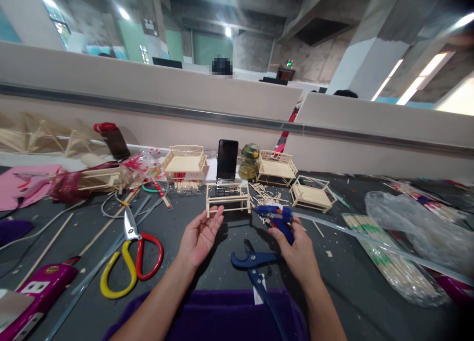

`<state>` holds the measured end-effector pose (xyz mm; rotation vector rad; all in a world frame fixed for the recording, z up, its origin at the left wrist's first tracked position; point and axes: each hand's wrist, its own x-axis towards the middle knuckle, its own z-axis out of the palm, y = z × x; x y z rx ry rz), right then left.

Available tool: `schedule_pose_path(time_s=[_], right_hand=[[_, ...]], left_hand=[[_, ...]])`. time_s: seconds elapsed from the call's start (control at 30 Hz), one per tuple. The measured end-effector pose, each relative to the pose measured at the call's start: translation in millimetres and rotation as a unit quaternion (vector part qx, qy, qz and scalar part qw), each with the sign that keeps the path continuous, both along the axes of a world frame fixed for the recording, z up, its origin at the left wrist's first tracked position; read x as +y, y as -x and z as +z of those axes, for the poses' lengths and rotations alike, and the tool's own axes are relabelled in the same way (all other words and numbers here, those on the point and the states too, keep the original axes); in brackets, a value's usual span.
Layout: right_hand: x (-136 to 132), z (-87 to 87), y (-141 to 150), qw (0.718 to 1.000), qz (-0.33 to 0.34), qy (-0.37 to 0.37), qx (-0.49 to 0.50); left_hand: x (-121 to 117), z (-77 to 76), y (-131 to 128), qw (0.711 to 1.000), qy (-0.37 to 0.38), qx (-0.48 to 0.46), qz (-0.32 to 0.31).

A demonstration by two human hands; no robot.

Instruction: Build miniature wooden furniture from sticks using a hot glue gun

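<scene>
My left hand [203,236] is turned palm up, its curled fingers gripping the lower left part of a small bed-like frame [227,199] made of thin wooden sticks. The fingertips partly cover that corner. In my right hand [299,247] is a blue hot glue gun [274,213], its nozzle pointing left at the frame's right leg; whether they touch I cannot tell. A long clear glue stick [348,228] runs out of the gun's back to the right. Below it lies a blue ratchet-type cutter [255,267], and scissors [129,252] with red and yellow handles rest to the left.
Finished-looking stick models [185,163] stand behind, along with a phone [227,159] and a green-lidded bottle [249,162]. Loose stick pieces [268,195] are scattered nearby. Bagged sticks [392,257] lie right, a magenta power strip [48,286] left. Purple cloth [222,321] is at the front edge.
</scene>
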<state>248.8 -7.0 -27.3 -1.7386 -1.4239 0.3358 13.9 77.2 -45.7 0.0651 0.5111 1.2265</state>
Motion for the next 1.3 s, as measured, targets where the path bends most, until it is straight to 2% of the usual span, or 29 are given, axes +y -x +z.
schedule_pose_path(time_s=[0.53,0.8,1.03,1.3], right_hand=[[1,-2.1,-3,0.999,-0.006,-0.006,-0.034],[3,-3.1,0,0.997,-0.037,-0.058,0.044],[2,-1.8,9,0.996,0.001,-0.054,0.068],[3,-2.1,9,0.999,0.005,-0.046,0.027]], left_hand=[[0,-0.5,0,1.000,-0.004,0.001,-0.005],[0,1.6,-1,1.000,0.000,-0.005,-0.002],[1,-0.6,0,1.000,0.011,-0.025,-0.007],[1,-2.1,0,1.000,-0.001,-0.018,-0.006]])
